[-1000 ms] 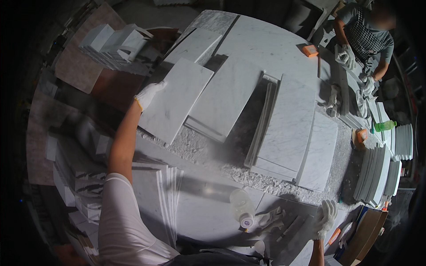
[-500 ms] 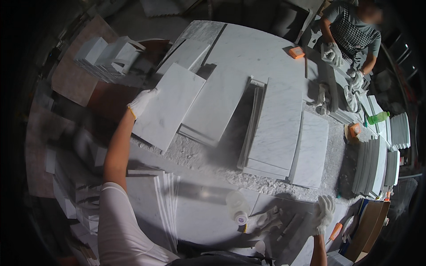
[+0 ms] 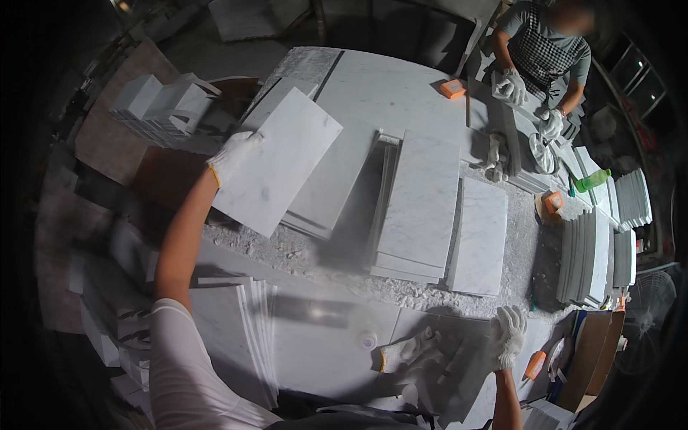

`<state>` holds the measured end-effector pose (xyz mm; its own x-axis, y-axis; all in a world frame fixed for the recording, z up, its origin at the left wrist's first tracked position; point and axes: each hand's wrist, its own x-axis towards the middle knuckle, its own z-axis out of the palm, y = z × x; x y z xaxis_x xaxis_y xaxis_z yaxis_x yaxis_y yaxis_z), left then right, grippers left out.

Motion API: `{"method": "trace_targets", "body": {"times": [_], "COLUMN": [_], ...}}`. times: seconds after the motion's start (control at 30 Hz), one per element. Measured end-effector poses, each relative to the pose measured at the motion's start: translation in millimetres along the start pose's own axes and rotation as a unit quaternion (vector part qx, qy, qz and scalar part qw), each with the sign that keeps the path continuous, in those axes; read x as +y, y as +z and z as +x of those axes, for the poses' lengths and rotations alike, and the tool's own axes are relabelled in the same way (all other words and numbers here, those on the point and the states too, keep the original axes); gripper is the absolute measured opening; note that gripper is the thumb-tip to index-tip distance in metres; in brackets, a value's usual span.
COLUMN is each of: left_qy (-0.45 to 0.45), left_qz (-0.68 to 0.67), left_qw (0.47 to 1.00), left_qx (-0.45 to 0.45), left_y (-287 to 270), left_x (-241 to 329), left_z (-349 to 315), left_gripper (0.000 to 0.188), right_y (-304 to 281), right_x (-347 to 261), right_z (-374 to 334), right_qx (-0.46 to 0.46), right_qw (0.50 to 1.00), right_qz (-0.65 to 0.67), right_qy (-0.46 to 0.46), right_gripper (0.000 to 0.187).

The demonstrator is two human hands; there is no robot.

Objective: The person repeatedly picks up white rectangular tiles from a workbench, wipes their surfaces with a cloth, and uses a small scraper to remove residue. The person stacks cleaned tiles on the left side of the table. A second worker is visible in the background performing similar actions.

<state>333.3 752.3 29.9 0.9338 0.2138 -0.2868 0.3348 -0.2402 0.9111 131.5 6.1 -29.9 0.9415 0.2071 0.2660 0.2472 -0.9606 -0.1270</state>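
My left hand, in a white knitted glove with a yellow cuff, grips the left edge of a pale grey-veined marble tile. The tile is tilted and partly overlaps another marble tile on its right. My right hand, also gloved, has its fingers stretched out and holds nothing. It is at the lower right, below a narrower marble tile. Between the two hands lies a stack of long marble tiles on the dusty work table.
Thin slabs lean in front, near a blurred bottle and loose gloves. Stacked tiles stand at right beside a green bottle. Across the table, a co-worker's gloved hands rest among stone pieces. An orange block lies behind.
My left hand has moved the marble tile rightward, so it covers more of the neighbouring tile. The whole view has shifted slightly. My right hand stays open.
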Motion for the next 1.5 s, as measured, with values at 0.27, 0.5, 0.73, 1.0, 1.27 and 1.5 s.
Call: {"method": "trace_targets", "body": {"times": [0.27, 0.5, 0.73, 1.0, 1.27, 1.5], "left_qy": [-0.021, -0.048, -0.056, 0.018, 0.356, 0.453], "left_qz": [-0.057, -0.026, -0.035, 0.47, 0.285, 0.272], "left_qw": [0.998, 0.998, 0.998, 0.864, 0.89, 0.78], "left_qx": [-0.015, 0.019, -0.01, 0.18, 0.017, -0.337], "left_y": [56.2, 101.9, 105.2, 114.5, 147.3, 184.6], "left_x": [8.5, -13.3, -33.1, 10.4, 94.3, 72.2], "left_z": [17.7, 39.8, 67.7, 46.1, -131.4, -327.8], "left_gripper": [0.025, 0.033, 0.045, 0.039, 0.026, 0.039], "right_y": [-5.6, -10.5, -14.2, -17.8, -6.0, 1.5], "right_x": [-6.8, -9.3, -12.1, -14.6, -4.7, 0.9], "right_z": [3.7, 8.1, 9.1, 12.6, 3.5, -1.6], "right_qx": [0.005, -0.013, -0.02, -0.014, 0.009, 0.027], "right_qw": [0.999, 1.0, 0.999, 0.999, 1.0, 1.0], "right_qz": [0.027, 0.018, 0.026, 0.032, 0.019, -0.002], "right_qy": [0.017, 0.022, 0.036, 0.024, 0.014, 0.008], "right_gripper": [0.026, 0.027, 0.027, 0.027, 0.028, 0.031]}}
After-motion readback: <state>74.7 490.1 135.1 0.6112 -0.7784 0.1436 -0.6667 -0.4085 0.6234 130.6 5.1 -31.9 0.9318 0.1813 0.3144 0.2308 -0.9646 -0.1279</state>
